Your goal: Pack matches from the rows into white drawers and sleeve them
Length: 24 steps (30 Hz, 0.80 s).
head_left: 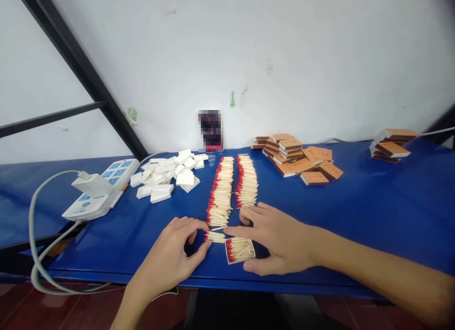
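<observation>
Two long rows of red-tipped matches lie side by side on the blue table. My left hand rests near the front edge, its thumb and fingers pinched around a small bundle of matches at the near end of the left row. My right hand lies flat over a white inner tray filled with matches, its forefinger reaching toward the same bundle and its thumb beside the tray's front.
A heap of white inner trays lies left of the rows. Orange matchbox sleeves are piled to the right, with a few more at the far right. A white power strip with a cable sits at the left.
</observation>
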Each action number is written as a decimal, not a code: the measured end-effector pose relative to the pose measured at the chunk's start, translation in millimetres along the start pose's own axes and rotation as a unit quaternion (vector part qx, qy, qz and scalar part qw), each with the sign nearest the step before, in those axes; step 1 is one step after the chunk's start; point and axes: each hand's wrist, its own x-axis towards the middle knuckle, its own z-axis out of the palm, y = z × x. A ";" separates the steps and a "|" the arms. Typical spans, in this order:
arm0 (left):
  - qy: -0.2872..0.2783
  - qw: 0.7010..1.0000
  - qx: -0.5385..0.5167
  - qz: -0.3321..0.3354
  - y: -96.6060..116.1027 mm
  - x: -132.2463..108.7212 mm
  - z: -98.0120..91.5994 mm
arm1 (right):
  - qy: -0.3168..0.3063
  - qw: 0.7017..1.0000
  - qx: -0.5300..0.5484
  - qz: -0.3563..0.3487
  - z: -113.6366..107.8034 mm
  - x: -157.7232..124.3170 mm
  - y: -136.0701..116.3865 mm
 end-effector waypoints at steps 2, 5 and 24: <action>-0.004 1.000 0.004 -0.004 0.3 0.5 -0.4 | 0.003 1.000 -0.009 -0.004 1.2 0.9 -0.9; -0.011 1.000 0.006 -0.007 0.8 0.4 -0.7 | 0.012 1.000 -0.016 -0.003 3.4 2.7 -1.6; -0.025 0.999 0.017 0.014 0.3 0.5 -1.1 | 0.062 0.998 -0.012 -0.002 11.5 4.7 1.1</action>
